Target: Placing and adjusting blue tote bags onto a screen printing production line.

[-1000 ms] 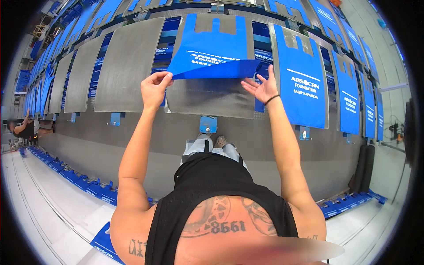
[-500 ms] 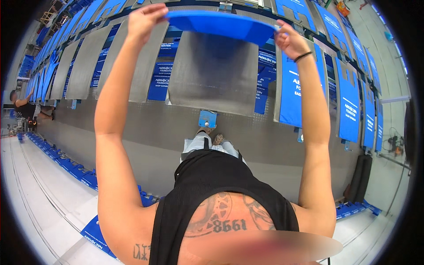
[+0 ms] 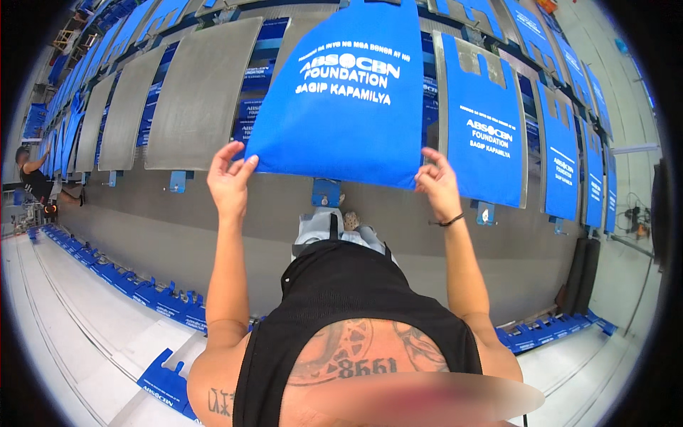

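Note:
A blue fabric bag with white print is spread over the middle grey board, hiding nearly all of it; its top runs out of the picture. At the bag's lower left corner, my left hand pinches the edge between thumb and fingers. My right hand, with a dark band on the wrist, has its fingers closed at the lower right corner. The bag's bottom edge hangs between the two hands, just above a small blue bracket.
Bare grey boards stand in a row to the left. To the right, more boards carry printed blue bags. Blue bags line the white table behind me. Far left, a person stands by the row. Black rolls lean at the right.
Both hands have come down toward me from the board's far end, drawing the blue bag over the bare grey board. Its printed face now shows.

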Tool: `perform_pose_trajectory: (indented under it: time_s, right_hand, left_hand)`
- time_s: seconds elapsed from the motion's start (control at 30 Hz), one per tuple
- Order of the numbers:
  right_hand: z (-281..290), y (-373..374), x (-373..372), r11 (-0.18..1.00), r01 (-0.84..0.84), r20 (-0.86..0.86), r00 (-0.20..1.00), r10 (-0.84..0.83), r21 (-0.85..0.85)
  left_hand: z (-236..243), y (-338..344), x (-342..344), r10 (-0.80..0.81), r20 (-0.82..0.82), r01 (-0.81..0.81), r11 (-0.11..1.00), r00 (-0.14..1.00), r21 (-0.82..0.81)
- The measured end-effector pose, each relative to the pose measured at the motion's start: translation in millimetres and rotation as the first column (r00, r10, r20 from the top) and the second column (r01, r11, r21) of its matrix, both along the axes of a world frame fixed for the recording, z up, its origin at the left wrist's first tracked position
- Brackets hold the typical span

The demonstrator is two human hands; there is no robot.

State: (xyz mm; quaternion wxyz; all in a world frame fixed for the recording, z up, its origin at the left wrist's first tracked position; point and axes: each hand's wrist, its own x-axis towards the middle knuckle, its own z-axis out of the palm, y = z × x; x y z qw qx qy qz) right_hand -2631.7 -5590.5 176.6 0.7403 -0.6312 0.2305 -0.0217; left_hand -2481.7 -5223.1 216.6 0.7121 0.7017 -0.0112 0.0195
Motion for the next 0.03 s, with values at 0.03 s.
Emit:
perform_pose_trajectory:
  time_s: [0.03]
  right_hand:
    - [-3.4, 1.8, -2.2, 1.000, -0.002, -0.014, 1.000, 0.002, 0.004]
  left_hand:
    - [-3.8, 1.9, -2.5, 0.002, -0.014, -0.002, 1.000, 1.000, 0.004]
